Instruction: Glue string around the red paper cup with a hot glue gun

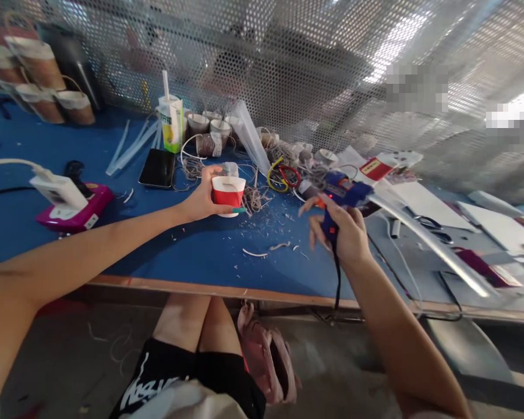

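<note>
My left hand is wrapped round a small red and white cup, just above the blue tabletop. A clear plastic piece shows behind the cup's rim. To the right, my right hand grips a blue glue gun, with some fingers extended near its orange part. A long translucent glue stick extends from the gun's rear towards the lower right. The gun's black cord hangs over the table edge. Tangled twine lies just beside the cup.
A drink carton, black phone and purple power strip stand or lie leftward. Small cups and more glue sticks line the perforated screen. Scraps litter the blue table. Scissors and white sheets lie right.
</note>
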### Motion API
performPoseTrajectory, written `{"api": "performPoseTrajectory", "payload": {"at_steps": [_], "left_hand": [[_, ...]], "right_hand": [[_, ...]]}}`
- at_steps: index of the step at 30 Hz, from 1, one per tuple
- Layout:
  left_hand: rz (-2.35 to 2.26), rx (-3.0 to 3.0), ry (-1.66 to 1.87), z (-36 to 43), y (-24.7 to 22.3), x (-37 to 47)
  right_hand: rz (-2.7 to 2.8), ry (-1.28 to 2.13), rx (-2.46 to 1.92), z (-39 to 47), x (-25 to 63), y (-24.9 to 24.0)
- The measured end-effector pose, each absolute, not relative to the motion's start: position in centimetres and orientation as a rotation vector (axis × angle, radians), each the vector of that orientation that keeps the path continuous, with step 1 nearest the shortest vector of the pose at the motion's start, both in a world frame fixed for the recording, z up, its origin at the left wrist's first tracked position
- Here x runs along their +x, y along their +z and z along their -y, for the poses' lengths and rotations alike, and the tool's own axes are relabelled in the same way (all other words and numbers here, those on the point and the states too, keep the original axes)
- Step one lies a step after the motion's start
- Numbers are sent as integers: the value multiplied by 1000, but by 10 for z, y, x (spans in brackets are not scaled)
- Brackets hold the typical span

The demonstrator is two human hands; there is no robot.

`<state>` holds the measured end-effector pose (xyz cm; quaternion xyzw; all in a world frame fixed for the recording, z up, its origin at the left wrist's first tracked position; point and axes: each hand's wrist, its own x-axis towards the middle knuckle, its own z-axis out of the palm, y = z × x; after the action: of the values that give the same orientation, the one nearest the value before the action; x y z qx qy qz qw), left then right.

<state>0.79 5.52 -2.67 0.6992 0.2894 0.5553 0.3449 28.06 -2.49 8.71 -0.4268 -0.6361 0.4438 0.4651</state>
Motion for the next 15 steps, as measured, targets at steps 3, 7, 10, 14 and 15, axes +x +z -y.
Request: {"api": "performPoseTrajectory", "payload": {"at_steps": [3,7,10,14,15], "left_hand": [[-811,1660,1409,-48,-26,12],[-877,1590,1352,-40,-23,16],[-918,1652,1376,-39,-22,15],[-949,1713,1435,-41,-25,11],[-947,1714,1441,-42,-26,10]], "right_hand": [[1616,1282,-955,8,251,94],[1606,1321,-813,-8,234,79],[1542,1392,-818,-8,235,61],[1482,1548,-857,-5,240,51],[1477,1563,-849,-5,240,51]]}}
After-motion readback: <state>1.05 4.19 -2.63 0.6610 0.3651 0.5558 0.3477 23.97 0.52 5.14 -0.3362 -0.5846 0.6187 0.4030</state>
